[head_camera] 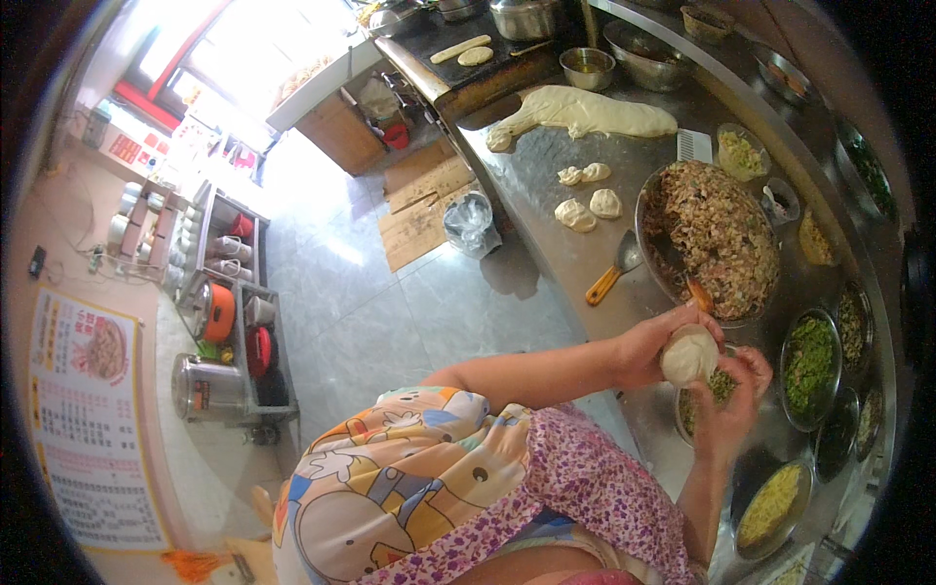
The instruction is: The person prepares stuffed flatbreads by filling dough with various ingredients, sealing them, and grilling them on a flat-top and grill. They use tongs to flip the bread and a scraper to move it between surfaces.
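Observation:
My left hand [652,349] cups a round ball of pale dough [687,357]. My right hand [731,398], slightly blurred, has its fingers at the right edge of that ball. Just beyond the left fingers, an orange-brown handle [700,294] rests at the rim of a large metal bowl of chopped filling [720,234]; whether a finger touches it is unclear. Beneath the hands is a dish of chopped greens [691,415], partly hidden. Small dough pieces [576,216] and a long slab of dough [585,113] lie on the metal counter [534,175]. A scraper with an orange handle [604,284] lies beside the bowl.
Metal dishes of green [810,369] and yellow shreds [771,504] line the counter's right side. A dark griddle [504,73] bears flat dough at the top. On the floor stand a lined bin [470,223] and flattened cardboard [413,230]. Shelves with pots [252,329] stand left.

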{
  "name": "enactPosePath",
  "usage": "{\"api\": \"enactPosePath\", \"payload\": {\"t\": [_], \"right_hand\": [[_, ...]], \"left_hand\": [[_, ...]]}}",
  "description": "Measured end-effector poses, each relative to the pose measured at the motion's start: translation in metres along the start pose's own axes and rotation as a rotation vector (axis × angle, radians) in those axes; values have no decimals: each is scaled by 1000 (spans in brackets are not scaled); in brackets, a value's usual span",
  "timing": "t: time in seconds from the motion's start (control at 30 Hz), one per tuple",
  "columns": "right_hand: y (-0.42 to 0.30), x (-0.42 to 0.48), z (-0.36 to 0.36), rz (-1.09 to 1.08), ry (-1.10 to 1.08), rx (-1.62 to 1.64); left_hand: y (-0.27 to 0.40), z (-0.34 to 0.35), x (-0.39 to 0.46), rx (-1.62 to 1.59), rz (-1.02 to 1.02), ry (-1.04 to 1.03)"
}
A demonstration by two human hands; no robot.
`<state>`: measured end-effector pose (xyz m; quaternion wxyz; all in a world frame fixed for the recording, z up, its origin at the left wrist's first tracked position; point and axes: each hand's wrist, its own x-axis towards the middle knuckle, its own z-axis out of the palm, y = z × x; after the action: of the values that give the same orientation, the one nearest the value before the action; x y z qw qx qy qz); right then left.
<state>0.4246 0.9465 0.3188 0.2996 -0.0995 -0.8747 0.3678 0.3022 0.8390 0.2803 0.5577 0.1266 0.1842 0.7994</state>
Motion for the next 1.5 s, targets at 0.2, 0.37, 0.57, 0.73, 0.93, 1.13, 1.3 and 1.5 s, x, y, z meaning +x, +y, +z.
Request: {"api": "enactPosePath", "payload": {"t": [0.2, 0.37, 0.57, 0.73, 0.93, 1.13, 1.3, 1.5], "right_hand": [[25, -8, 2, -272, -5, -96], [9, -6, 29, 264, 41, 616], [28, -19, 27, 321, 3, 831], [6, 4, 39, -450, -75, -199], [26, 8, 32, -362, -36, -98], [24, 12, 30, -264, -192, -117], [23, 2, 35, -7, -40, 37], [23, 6, 62, -11, 144, 123]], "left_hand": [[-10, -7, 5, 129, 65, 27], [-12, -11, -7, 168, 43, -64], [-11, -6, -2, -102, -51, 135], [2, 10, 2, -88, -29, 145], [-2, 1, 6, 62, 41, 221], [-7, -12, 1, -151, -123, 251], [-11, -9, 4, 40, 49, 361], [-30, -3, 4, -57, 68, 226]]}}
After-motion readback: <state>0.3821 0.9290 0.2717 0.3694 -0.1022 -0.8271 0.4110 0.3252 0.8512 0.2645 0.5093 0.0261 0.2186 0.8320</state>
